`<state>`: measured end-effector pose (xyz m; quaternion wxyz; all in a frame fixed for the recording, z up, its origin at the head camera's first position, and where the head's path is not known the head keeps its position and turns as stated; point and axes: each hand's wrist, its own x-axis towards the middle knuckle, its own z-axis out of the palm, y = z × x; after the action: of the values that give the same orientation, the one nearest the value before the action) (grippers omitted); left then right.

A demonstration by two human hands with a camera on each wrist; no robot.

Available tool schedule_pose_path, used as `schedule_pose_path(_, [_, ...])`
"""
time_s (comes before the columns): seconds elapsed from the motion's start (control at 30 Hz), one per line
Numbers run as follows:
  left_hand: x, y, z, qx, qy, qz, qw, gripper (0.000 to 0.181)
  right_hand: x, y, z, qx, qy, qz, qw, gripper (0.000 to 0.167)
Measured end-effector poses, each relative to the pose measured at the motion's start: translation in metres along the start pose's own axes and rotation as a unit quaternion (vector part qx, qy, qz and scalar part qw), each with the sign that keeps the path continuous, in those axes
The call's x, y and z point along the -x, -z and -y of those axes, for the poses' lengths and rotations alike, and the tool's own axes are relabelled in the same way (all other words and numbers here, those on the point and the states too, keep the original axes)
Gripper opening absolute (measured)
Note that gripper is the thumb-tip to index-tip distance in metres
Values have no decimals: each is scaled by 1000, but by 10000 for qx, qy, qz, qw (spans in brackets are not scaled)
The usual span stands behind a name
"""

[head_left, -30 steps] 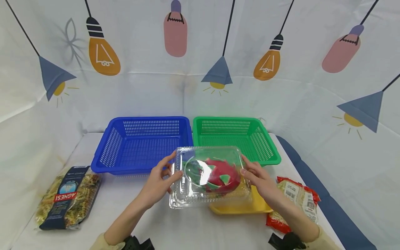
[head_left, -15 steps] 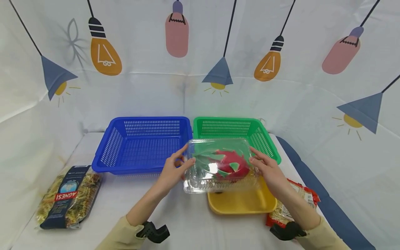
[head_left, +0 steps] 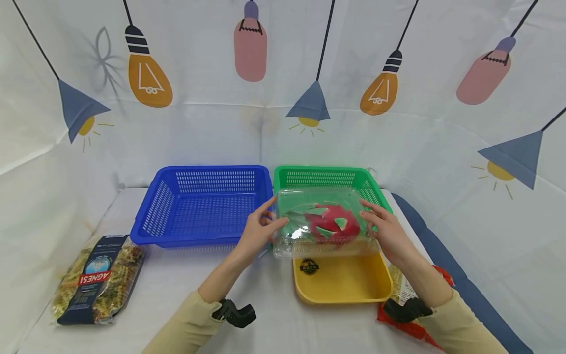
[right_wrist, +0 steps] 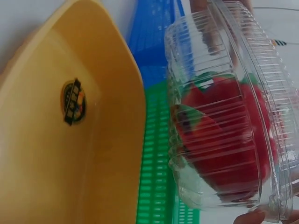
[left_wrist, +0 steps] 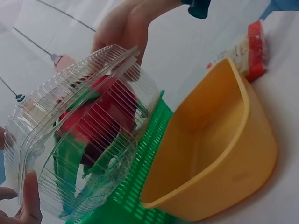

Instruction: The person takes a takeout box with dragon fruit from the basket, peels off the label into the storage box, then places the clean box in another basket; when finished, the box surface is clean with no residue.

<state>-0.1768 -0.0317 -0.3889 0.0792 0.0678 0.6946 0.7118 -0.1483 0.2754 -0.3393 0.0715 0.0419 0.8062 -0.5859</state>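
In the head view, a clear plastic clamshell container (head_left: pixel 287 248) is held up over the front of the green basket (head_left: pixel 320 171). Its lid looks closed over a red dragon fruit (head_left: pixel 331 223) with green scales. My left hand (head_left: pixel 258 231) pinches the container's left end, thumb in front. The right end is gripped by my right hand (head_left: pixel 390 236). Below and nearer me stands a yellow tray (head_left: pixel 345 285) with a dark round sticker inside. Both wrist views show the dragon fruit (left_wrist: pixel 100 119) through the ribbed plastic, beside the yellow tray (right_wrist: pixel 112 140).
A blue basket (head_left: pixel 201 241) stands to the left of the green one. At the far left lies a bag of pasta (head_left: pixel 97 280). A red-edged food packet (head_left: pixel 400 322) lies at right, partly behind my right arm. A printed cloth (head_left: pixel 212 132) hangs behind the table.
Both hands have carried the container forward and to the right, from in front of the baskets to over the green one. More of the yellow tray now shows.
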Motion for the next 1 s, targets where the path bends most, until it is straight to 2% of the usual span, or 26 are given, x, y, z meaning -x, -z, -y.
schedule_pose_path(0.37, [-23,-16,-4,30,57,-124,9999,63,-18,17,-1,-348,-295,116,9989,62])
schedule_pose_path(0.53, [-35,-19,-5,-34,208,-143,9997,65,-31,27,-2,-227,-425,223,9986,63])
schedule_pose_path(0.77, [-54,-17,-8,-96,445,80,9989,65,-52,48,-2,148,-378,713,9966,66])
schedule_pose_path(1.0, [-74,-17,-9,87,629,168,9978,66,-72,57,1,-2,-501,1018,9935,69])
